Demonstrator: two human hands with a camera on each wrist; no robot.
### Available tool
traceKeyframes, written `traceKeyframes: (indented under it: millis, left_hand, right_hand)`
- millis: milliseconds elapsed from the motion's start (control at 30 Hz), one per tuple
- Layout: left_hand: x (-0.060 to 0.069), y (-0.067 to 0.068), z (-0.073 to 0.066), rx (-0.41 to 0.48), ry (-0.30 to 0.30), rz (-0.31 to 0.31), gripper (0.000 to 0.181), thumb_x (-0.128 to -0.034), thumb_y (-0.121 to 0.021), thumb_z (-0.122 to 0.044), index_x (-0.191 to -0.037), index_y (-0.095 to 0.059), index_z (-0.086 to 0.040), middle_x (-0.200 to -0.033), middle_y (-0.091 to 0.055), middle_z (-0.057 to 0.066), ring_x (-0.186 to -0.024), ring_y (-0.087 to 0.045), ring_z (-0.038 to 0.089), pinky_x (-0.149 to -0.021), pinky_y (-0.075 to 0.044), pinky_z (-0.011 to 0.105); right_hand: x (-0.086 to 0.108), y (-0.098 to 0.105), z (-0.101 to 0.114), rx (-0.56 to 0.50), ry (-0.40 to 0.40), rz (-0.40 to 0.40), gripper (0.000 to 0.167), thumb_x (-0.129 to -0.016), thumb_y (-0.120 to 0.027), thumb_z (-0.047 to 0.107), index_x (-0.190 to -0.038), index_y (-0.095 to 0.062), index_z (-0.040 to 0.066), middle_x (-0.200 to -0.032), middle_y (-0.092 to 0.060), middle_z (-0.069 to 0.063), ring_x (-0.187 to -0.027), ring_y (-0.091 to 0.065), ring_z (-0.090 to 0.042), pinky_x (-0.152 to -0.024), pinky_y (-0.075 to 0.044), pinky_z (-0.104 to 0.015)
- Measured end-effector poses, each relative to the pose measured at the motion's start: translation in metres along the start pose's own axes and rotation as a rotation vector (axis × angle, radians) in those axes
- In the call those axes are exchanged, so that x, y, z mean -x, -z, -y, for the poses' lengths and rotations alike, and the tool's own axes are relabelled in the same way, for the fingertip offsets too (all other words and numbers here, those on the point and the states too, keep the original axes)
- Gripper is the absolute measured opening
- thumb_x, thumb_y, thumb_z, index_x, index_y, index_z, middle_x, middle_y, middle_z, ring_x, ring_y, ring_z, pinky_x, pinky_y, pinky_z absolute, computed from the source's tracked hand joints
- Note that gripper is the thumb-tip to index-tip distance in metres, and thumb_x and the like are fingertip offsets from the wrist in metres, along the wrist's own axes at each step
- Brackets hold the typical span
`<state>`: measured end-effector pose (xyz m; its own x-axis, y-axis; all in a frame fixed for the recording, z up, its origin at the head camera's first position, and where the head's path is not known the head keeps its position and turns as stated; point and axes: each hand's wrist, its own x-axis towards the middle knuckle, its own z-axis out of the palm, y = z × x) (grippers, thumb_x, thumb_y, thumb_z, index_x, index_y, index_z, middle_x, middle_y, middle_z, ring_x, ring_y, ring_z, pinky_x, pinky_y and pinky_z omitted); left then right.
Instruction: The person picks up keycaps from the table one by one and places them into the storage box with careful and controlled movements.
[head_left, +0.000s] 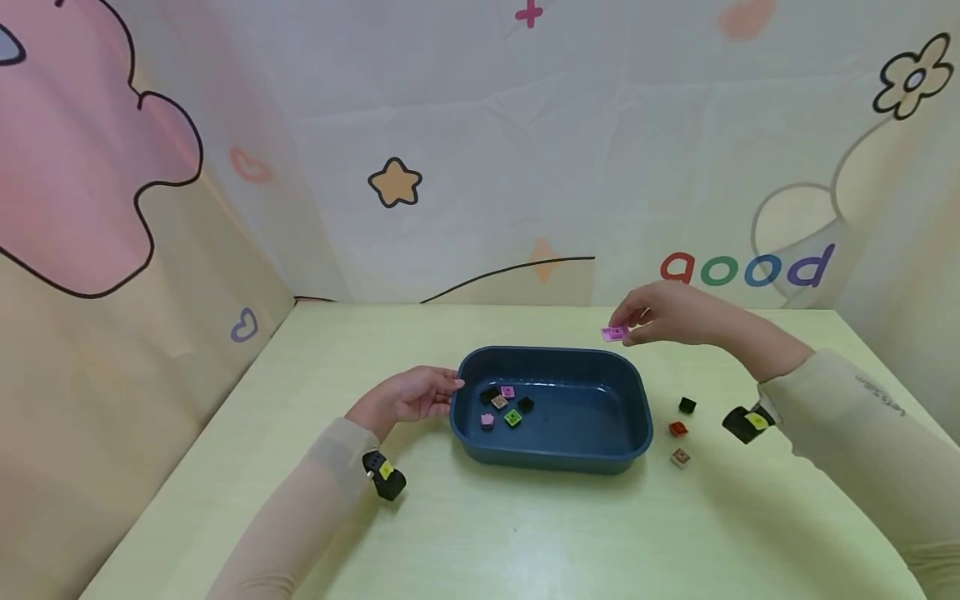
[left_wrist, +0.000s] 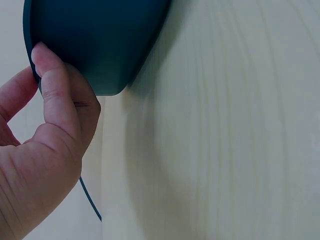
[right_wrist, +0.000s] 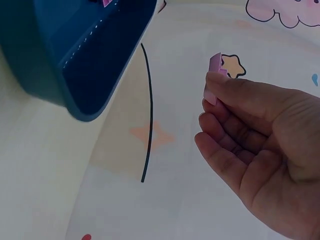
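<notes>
A dark blue rectangular plastic bin (head_left: 552,457) stands on the table. At its left end my left hand (head_left: 416,392) pinches the rim; the left wrist view shows the thumb (left_wrist: 47,62) lapping over the bin's edge. Beyond the bin's far right corner, my right hand (head_left: 663,315) holds a small pink block (head_left: 614,333) in the air between thumb and fingertips. In the right wrist view, the pink block (right_wrist: 214,75) is partly covered by the thumb. Inside the bin lie several small blocks, among them a green one (head_left: 513,417), a light pink one (head_left: 487,422) and a black one (head_left: 526,403).
Right of the bin, a black block (head_left: 687,405), a red block (head_left: 678,428) and a tan block (head_left: 680,457) lie on the pale table (head_left: 517,533). A printed curtain (head_left: 480,125) hangs behind the table's far edge and at the sides.
</notes>
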<state>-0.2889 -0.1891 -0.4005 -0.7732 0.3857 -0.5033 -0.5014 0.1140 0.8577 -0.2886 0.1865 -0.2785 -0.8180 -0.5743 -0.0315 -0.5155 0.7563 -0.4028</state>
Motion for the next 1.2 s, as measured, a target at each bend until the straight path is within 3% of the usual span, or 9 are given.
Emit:
traceKeyframes:
  millis: [333, 933, 1200]
  left_hand:
    - [0.003, -0.003, -0.004, 0.005, 0.0, 0.005, 0.028, -0.1072, -0.046, -0.007, -0.133, -0.049, 0.001, -0.081, -0.065, -0.003, -0.068, -0.062, 0.006, -0.064, -0.059, 0.014]
    - [0.003, -0.002, -0.004, 0.004, 0.003, -0.005, 0.021, -0.1069, -0.046, -0.008, -0.127, -0.052, -0.002, -0.081, -0.065, -0.003, -0.068, -0.062, 0.006, -0.065, -0.059, 0.015]
    - [0.002, -0.003, -0.003, 0.005, 0.006, -0.01, 0.018, -0.107, -0.046, -0.007, -0.123, -0.053, -0.003, -0.079, -0.065, -0.003, -0.067, -0.061, 0.006, -0.064, -0.059, 0.015]
  right_hand:
    - [-0.023, -0.006, 0.019, 0.012, 0.075, 0.023, 0.024, -0.091, -0.076, 0.01, -0.113, -0.075, 0.001, -0.105, -0.076, -0.012, -0.097, -0.07, -0.024, -0.086, -0.063, -0.041]
    - [-0.062, -0.036, 0.034, -0.021, 0.125, 0.074, 0.021, -0.092, -0.073, 0.005, -0.112, -0.075, 0.002, -0.104, -0.076, -0.011, -0.096, -0.068, -0.022, -0.095, -0.061, -0.044]
    - [-0.073, -0.055, 0.043, -0.013, 0.16, 0.149, 0.02, -0.092, -0.073, 0.004, -0.112, -0.075, 0.001, -0.103, -0.075, -0.012, -0.091, -0.065, -0.02, -0.093, -0.061, -0.039]
